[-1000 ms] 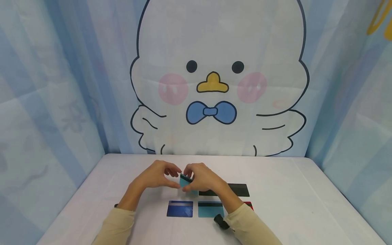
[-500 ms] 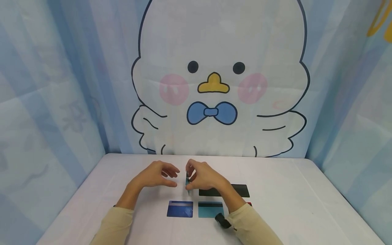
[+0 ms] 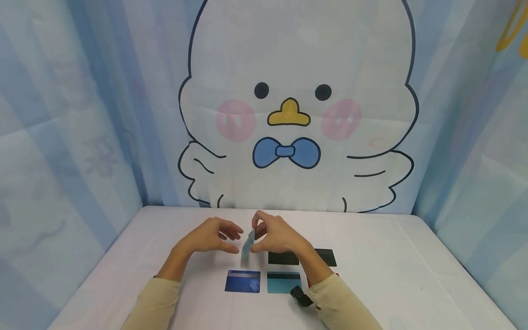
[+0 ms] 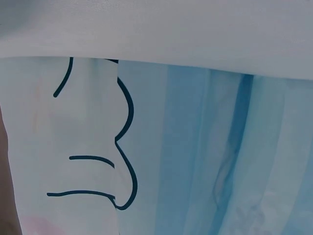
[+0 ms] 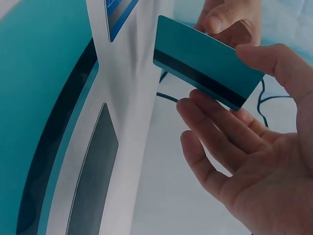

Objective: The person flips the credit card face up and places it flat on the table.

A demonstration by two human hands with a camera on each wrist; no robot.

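Note:
My right hand (image 3: pixel 277 234) pinches a teal magnetic-stripe card (image 3: pixel 248 245) between thumb and fingers. In the head view the card stands on edge, tilted, above the table. The right wrist view shows its broad teal face (image 5: pixel 200 51) with a black stripe along the lower side. My left hand (image 3: pixel 211 236) hovers just left of the card, fingers loosely bent and apart, with nothing visible in it. Below lie a blue card (image 3: pixel 242 281) and another teal card (image 3: pixel 283 283) side by side. The left wrist view catches only a sliver of skin at its left edge.
Two dark cards (image 3: pixel 283 258) lie behind the front row, partly covered by the right forearm. A red edge shows beside that forearm, its owner mostly hidden. A black wrist-worn device (image 3: pixel 301 296) sits at the right cuff. White cloth covers the table (image 3: pixel 392 275); printed curtains surround it.
The held card has turned in my right hand, from face-on through edge-on to a leftward slant. My left hand has drawn back slightly from it.

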